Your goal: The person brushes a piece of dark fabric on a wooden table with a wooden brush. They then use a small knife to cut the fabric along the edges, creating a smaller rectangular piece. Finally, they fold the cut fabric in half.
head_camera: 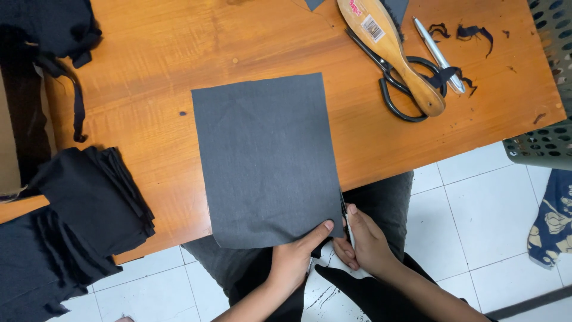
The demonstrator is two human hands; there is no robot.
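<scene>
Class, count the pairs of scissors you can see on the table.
1: black-handled scissors at the table's far right, partly under a wooden sole, beside a pen. Others may be hidden.

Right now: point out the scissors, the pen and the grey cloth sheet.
scissors (pixel 398 102), head view, on the black handle loop.
pen (pixel 438 53), head view, mid-barrel.
grey cloth sheet (pixel 268 158), head view, centre of the sheet.

One head view, looking straight down.
It faces the wooden tabletop (pixel 149 71) from close above, with tiled floor (pixel 476 203) at the near edge.
</scene>
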